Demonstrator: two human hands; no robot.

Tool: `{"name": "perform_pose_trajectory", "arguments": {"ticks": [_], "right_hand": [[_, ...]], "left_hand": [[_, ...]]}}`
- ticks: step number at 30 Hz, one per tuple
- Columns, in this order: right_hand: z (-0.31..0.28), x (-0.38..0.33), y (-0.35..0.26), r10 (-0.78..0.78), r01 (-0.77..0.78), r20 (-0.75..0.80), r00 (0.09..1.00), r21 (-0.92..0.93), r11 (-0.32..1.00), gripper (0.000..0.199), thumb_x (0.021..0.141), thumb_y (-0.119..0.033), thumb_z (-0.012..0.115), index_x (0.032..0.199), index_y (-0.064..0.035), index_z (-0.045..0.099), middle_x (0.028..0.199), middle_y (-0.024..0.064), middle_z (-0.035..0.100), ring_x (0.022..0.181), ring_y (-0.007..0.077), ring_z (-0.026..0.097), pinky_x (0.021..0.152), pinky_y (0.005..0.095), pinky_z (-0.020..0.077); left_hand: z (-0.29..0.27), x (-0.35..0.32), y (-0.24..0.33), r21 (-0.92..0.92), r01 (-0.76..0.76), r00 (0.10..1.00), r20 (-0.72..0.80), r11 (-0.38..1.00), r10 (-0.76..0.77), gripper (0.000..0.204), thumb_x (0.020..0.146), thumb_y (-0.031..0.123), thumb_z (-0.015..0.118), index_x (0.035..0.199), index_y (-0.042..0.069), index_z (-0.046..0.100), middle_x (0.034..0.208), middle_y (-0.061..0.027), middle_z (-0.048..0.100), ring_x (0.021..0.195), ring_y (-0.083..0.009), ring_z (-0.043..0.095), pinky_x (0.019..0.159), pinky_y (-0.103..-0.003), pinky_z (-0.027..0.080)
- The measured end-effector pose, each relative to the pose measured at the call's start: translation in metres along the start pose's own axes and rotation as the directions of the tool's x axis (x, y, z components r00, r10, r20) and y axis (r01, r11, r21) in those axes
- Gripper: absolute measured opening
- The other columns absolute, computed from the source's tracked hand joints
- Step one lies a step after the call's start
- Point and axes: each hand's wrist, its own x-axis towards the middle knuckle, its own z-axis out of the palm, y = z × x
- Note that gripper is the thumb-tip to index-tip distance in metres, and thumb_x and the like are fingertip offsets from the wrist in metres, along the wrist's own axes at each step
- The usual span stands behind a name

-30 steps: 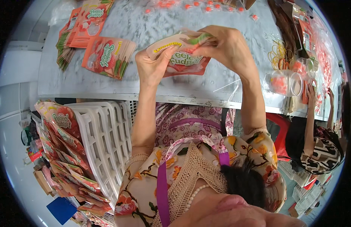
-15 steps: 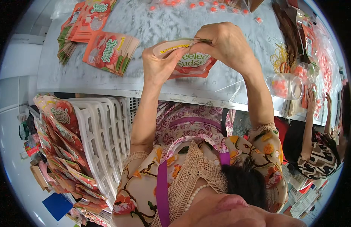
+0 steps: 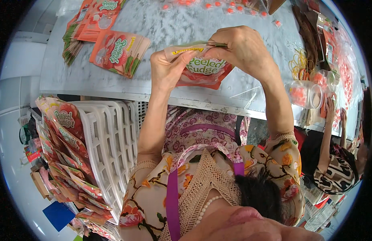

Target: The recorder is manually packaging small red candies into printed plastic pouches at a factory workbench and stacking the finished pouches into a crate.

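Between my two hands hangs a red and pale pink candy pouch (image 3: 206, 70), its printed front toward me, just above the near edge of the table. My left hand (image 3: 170, 69) pinches the left part of its top edge. The right part of that edge is gripped by my right hand (image 3: 241, 50), its fingers curled over the top. Thumbs of both hands press on the pouch front close together. Whether the pouch mouth is sealed or parted I cannot tell. To the left lies a fanned stack of flat pouches (image 3: 121, 54).
More pouch stacks (image 3: 98, 20) lie at the far left of the table (image 3: 154, 86). White plastic baskets (image 3: 109, 132) stand below left, with pouches (image 3: 67, 132) at the side. Wrapped red candies (image 3: 230, 8), a clear jar (image 3: 306, 94) and yellow rubber bands (image 3: 298, 64) are rightward. A co-worker's hands (image 3: 332, 106) are far right.
The pouch has tilted a little, so more of its printed front shows. Both hands keep their hold at nearly the same place. The co-worker's hands have shifted slightly.
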Motion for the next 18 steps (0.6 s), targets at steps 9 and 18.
{"name": "perform_pose_trajectory", "arguments": {"ticks": [9, 18], "right_hand": [[-0.0029, -0.0002, -0.0024, -0.028, 0.028, -0.008, 1.000, -0.025, 0.999, 0.027, 0.074, -0.028, 0.076, 0.071, -0.0043, 0.064, 0.062, 0.0097, 0.058, 0.059, 0.0312, 0.057, 0.054, 0.0397, 0.0429], [-0.0064, -0.0017, -0.0017, 0.140, -0.140, 0.094, 0.986, 0.000, 0.990, 0.025, 0.074, -0.028, 0.076, 0.074, -0.0050, 0.066, 0.061, 0.0096, 0.059, 0.059, 0.0303, 0.057, 0.054, 0.0394, 0.0429]], "left_hand": [[0.0001, -0.0011, 0.0042, 0.088, -0.036, 0.999, 0.031, 0.995, 0.033, 0.013, 0.084, 0.002, 0.070, 0.096, 0.000, 0.074, 0.080, -0.0052, 0.070, 0.070, -0.0066, 0.060, 0.060, -0.021, 0.046], [0.0036, -0.0049, 0.0023, -0.014, 0.117, 0.993, -0.014, 0.993, -0.117, 0.012, 0.084, 0.000, 0.069, 0.095, -0.001, 0.073, 0.082, -0.0051, 0.071, 0.072, -0.0071, 0.061, 0.061, -0.021, 0.048]]}}
